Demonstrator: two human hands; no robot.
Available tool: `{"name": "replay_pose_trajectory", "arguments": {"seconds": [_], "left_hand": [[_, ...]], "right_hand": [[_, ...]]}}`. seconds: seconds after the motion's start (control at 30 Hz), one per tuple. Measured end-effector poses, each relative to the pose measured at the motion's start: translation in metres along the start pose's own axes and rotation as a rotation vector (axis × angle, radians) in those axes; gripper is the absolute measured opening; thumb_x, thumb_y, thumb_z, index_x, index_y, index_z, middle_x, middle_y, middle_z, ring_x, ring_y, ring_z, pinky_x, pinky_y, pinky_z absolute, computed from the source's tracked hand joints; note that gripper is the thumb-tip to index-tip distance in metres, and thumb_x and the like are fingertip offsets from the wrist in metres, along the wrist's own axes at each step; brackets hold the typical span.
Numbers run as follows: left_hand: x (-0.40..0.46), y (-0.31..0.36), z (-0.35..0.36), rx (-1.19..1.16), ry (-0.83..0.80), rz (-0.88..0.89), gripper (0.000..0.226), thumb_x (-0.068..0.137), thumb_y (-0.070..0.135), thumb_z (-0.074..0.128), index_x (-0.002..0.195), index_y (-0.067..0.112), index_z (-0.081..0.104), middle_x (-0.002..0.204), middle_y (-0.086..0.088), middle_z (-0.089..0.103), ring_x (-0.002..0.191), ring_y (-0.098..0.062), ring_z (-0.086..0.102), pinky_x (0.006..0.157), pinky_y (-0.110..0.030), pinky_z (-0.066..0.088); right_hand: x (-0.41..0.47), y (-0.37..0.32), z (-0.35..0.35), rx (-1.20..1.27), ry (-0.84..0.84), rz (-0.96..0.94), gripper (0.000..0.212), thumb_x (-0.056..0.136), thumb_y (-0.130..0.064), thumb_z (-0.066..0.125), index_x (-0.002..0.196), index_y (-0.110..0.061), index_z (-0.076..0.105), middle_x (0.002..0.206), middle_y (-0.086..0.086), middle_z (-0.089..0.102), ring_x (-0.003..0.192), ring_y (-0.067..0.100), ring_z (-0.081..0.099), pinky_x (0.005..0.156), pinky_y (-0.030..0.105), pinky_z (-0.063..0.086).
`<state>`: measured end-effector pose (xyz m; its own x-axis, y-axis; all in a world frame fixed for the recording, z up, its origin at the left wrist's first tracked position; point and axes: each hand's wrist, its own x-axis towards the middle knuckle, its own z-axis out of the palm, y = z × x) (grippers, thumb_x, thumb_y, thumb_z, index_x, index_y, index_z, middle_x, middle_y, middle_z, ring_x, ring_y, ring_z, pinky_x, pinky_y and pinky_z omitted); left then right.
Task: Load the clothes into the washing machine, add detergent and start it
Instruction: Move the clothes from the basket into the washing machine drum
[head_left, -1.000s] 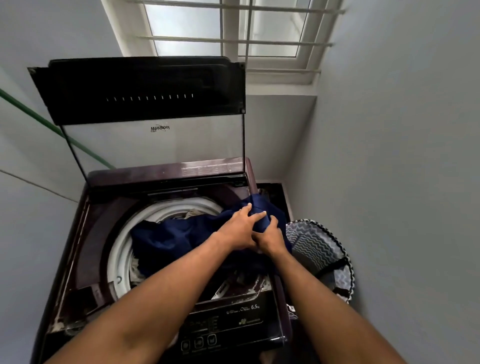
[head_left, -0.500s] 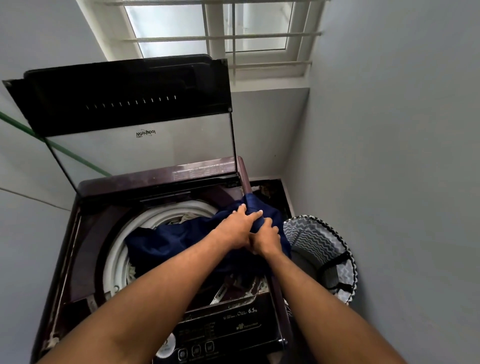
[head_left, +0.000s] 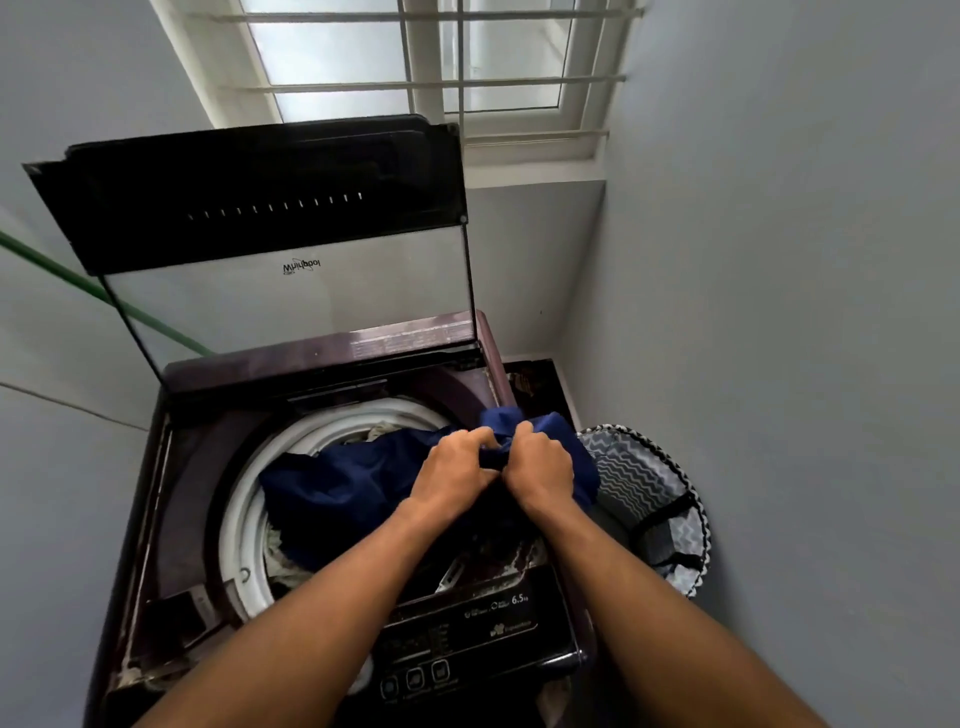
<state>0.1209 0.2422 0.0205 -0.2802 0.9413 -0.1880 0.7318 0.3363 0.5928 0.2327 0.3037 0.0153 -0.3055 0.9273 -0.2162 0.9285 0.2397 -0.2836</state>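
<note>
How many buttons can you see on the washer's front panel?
3, in a row at the control panel's near edge: left button, middle button, right button. The forearms may hide others.

Barred window (head_left: 415, 67), white frame, high on the far wall. Green pipe (head_left: 78, 283) running slantwise along the left wall. Thin grey cable (head_left: 67, 405) lower on the same wall. Grey painted wall (head_left: 779, 312) on the right.
</note>
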Motion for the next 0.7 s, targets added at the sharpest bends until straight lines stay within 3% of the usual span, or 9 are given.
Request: {"name": "replay_pose_trajectory", "arguments": {"seconds": [0.13,0.3,0.43,0.6,0.7], "left_hand": [[0.003,-0.014,-0.027,-0.178,-0.023,-0.071,0.028,0.064,0.032,0.088,0.079,0.028,0.064,0.074,0.006,0.068,0.068,-0.010,0.061,0.064,-0.032,0.052],[-0.004,-0.042,-0.070,-0.229,0.005,-0.098,0.029,0.066,0.015,0.085,0.084,0.027,0.066,0.077,0.006,0.066,0.067,-0.008,0.056,0.058,-0.016,0.042],[-0.022,-0.073,-0.099,-0.339,0.141,-0.162,0.027,0.069,0.006,0.074,0.090,0.023,0.070,0.088,0.008,0.073,0.081,-0.007,0.067,0.074,-0.020,0.051],[-0.049,-0.113,-0.119,-0.389,0.301,-0.318,0.026,0.074,0.004,0.067,0.090,0.023,0.065,0.089,0.006,0.071,0.083,-0.013,0.066,0.072,-0.024,0.046],[-0.059,-0.136,-0.114,-0.289,0.269,-0.351,0.037,0.074,0.001,0.063,0.107,0.018,0.065,0.110,-0.004,0.069,0.106,-0.024,0.064,0.091,-0.032,0.048]], "right_hand": [[0.000,-0.023,-0.018,0.061,-0.112,-0.027,0.031,0.089,-0.021,0.060,0.116,-0.007,0.054,0.117,0.016,0.066,0.111,0.037,0.061,0.081,0.041,0.049],[-0.016,-0.076,-0.017,0.246,-0.092,-0.076,0.027,0.085,-0.018,0.062,0.106,-0.008,0.048,0.113,0.019,0.065,0.106,0.040,0.062,0.080,0.041,0.050],[-0.024,-0.122,-0.009,0.463,-0.115,-0.108,0.016,0.085,-0.009,0.052,0.099,-0.012,0.044,0.110,0.017,0.063,0.104,0.039,0.061,0.082,0.041,0.049],[-0.034,-0.173,0.021,0.597,-0.229,-0.227,0.021,0.082,-0.005,0.054,0.097,-0.016,0.043,0.109,0.013,0.062,0.098,0.029,0.062,0.080,0.035,0.050],[-0.041,-0.184,0.046,0.575,-0.312,-0.257,0.028,0.084,-0.014,0.060,0.108,-0.010,0.047,0.109,0.008,0.057,0.098,0.024,0.058,0.077,0.029,0.042]]}}
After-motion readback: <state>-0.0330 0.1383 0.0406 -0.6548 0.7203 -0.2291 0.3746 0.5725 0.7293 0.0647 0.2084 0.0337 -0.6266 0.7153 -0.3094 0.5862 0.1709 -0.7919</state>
